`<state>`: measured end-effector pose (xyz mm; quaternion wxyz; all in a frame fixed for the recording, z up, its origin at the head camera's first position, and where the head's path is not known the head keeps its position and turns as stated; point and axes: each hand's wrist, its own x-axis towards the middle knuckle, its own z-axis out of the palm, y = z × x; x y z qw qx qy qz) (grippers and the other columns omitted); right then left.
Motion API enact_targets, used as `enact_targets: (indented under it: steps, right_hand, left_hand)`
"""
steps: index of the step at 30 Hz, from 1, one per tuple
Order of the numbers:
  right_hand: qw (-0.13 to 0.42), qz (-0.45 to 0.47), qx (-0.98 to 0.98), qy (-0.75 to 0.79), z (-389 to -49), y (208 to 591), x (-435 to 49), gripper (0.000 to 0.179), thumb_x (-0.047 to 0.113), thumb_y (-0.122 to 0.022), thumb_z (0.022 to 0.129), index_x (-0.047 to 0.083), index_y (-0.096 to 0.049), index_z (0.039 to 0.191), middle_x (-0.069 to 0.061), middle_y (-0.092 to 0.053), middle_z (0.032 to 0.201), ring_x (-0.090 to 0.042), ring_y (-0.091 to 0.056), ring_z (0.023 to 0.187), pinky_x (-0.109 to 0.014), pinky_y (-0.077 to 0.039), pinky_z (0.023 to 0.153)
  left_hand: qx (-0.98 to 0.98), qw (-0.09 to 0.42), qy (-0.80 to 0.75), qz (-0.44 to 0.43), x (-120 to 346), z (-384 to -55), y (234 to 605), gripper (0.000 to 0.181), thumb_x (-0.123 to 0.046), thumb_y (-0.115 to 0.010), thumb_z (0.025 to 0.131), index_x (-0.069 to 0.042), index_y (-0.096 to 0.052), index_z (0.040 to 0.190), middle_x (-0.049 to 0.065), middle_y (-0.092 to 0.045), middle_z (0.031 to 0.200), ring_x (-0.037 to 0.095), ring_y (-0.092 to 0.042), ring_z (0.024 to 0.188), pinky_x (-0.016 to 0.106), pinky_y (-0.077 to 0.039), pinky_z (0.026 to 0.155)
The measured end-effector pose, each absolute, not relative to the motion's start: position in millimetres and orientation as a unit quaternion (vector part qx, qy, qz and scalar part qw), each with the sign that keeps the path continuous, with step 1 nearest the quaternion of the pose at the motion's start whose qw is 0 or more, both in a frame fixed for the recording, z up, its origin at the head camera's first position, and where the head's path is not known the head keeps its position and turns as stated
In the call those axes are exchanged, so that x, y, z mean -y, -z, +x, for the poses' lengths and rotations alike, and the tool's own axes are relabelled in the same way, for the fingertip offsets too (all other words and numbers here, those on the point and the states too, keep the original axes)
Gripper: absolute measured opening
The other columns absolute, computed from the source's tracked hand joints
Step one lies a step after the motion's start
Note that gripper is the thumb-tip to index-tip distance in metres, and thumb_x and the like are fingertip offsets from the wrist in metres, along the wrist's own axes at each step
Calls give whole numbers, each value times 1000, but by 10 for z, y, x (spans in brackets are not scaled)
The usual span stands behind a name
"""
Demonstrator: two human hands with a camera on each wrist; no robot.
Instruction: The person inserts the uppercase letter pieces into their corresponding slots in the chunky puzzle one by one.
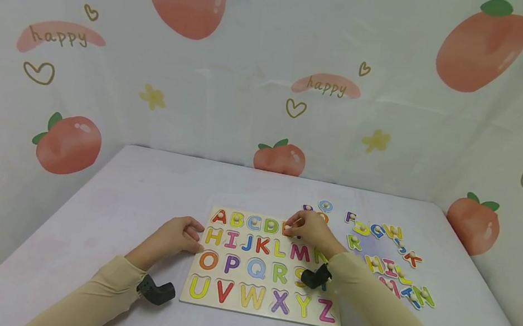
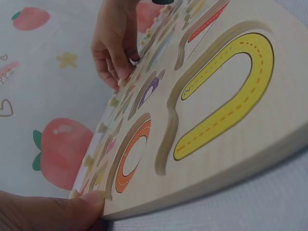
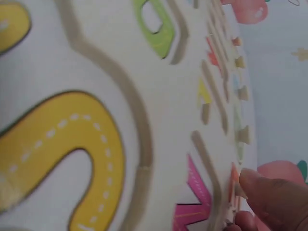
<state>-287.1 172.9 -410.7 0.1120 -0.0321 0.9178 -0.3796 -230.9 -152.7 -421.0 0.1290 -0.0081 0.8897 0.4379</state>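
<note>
A wooden alphabet puzzle board (image 1: 264, 293) lies on the table with printed letter recesses. At its upper left edge is my left hand (image 1: 172, 241), thumb and fingers apart and touching the rim; in the left wrist view the thumb (image 2: 79, 204) rests on the board's edge. My right hand (image 1: 314, 232) reaches over the top row and pinches the knob of the red-orange letter E piece (image 1: 286, 230) at the fifth slot. Knobbed pieces A (image 1: 220, 216), B (image 1: 236, 219), C and D (image 1: 271, 226) sit in that row. My right hand partly covers the slots after E.
Loose letter pieces lie scattered right of and behind the board, among them a green R (image 1: 354, 242), a red K (image 1: 412, 258), a yellow W (image 1: 393, 232) and a blue Q (image 1: 325, 206). A printed cloth (image 1: 230, 102) hangs behind the table.
</note>
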Motion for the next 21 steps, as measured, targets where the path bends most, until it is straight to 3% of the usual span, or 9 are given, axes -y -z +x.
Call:
enact_targets:
  steps: [5, 11, 21]
  right_hand:
    - [121, -27, -908, 400, -2857, 4007, -1837, 24, 19, -75, 85, 8, -67, 104, -7, -61, 94, -17, -55, 77, -26, -46, 65]
    - [91, -59, -898, 427, -2825, 3810, -2176, 34, 21, -68, 90, 2, -63, 118, -12, -63, 104, -23, -58, 91, -33, -51, 79]
    - [44, -35, -895, 442, -2689, 3582, -2815, 44, 28, -66, 92, 0, -56, 125, -15, -61, 113, -30, -58, 100, -32, -52, 81]
  left_hand:
    - [-890, 130, -438, -5, 1532, -2315, 4214, 44, -7, -79, 74, 0, -61, 113, 7, -60, 87, 16, -56, 75, 27, -45, 67]
    - [-892, 128, -434, -2, 1518, -2320, 4194, 45, -7, -79, 74, 1, -61, 114, 7, -60, 87, 16, -56, 75, 27, -45, 67]
    - [-898, 127, -421, -7, 1523, -2331, 4217, 46, -9, -80, 74, 0, -60, 115, 6, -61, 87, 16, -56, 74, 27, -45, 66]
